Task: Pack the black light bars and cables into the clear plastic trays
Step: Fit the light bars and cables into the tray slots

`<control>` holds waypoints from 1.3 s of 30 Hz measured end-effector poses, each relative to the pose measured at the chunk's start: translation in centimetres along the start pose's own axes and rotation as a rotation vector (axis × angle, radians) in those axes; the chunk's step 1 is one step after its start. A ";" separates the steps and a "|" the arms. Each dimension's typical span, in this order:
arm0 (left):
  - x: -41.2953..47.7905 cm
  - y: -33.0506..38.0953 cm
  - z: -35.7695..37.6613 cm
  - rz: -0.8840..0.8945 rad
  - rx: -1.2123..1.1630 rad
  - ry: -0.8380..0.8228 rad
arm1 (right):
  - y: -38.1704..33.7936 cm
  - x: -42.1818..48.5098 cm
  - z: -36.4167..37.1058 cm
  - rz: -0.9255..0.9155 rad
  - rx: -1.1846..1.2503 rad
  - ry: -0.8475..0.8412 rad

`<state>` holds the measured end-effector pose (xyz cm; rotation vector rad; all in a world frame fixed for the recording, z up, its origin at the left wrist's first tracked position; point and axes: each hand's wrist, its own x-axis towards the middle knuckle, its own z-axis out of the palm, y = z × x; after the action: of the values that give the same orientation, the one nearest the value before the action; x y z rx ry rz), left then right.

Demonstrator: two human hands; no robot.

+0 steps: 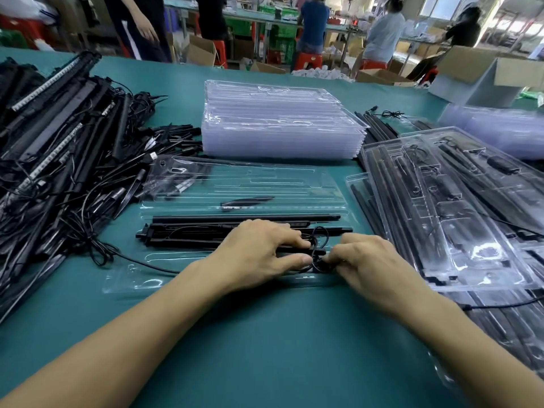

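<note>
A person's left hand [259, 254] curls over the black light bars [206, 235] lying in a clear plastic tray [235, 184] on a green table [265, 334], while the right hand [371, 260] pinches the coiled cable [319, 237] beside them, which probably needs keeping tightly looped to seat in its pocket

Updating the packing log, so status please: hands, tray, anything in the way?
Left hand grips nearest light bar, right hand pinches coiled cable. Tray part filled. Loose cable crosses tray's left.
</note>
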<state>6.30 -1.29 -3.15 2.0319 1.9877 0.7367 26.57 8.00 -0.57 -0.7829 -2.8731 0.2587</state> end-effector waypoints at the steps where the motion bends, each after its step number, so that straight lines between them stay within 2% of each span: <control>1: 0.2 0.1 0.1 -0.027 -0.003 0.025 | 0.2 0.0 -0.3 -0.007 0.026 -0.057; 6: 1.0 0.4 0.9 -0.118 -0.005 0.115 | 0.7 -1.4 -0.8 0.040 0.160 -0.166; 11: 1.0 0.4 1.4 -0.128 0.034 0.150 | 1.0 0.0 0.0 0.103 0.144 -0.014; 15: 0.9 0.5 1.4 -0.111 0.065 0.166 | 1.2 0.4 -0.1 0.065 0.124 -0.063; 19: 0.8 0.7 1.3 -0.105 0.084 0.151 | 2.1 0.4 -0.8 0.042 0.217 -0.073; 23: 0.9 0.9 1.2 -0.109 0.114 0.129 | 2.9 1.3 -0.7 0.041 0.183 0.078; 28: 0.9 1.0 1.2 -0.117 0.118 0.122 | 2.1 3.7 -0.2 -0.046 0.029 -0.059; 34: 1.0 0.9 1.3 -0.124 0.122 0.116 | 2.5 3.0 -0.7 -0.022 0.025 0.040; 39: 1.1 1.0 1.3 -0.125 0.116 0.096 | 2.4 3.0 -1.0 0.081 0.054 -0.059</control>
<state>7.80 -0.08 -3.54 1.9454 2.2366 0.7211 25.37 11.68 0.25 -0.8975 -2.8789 0.3734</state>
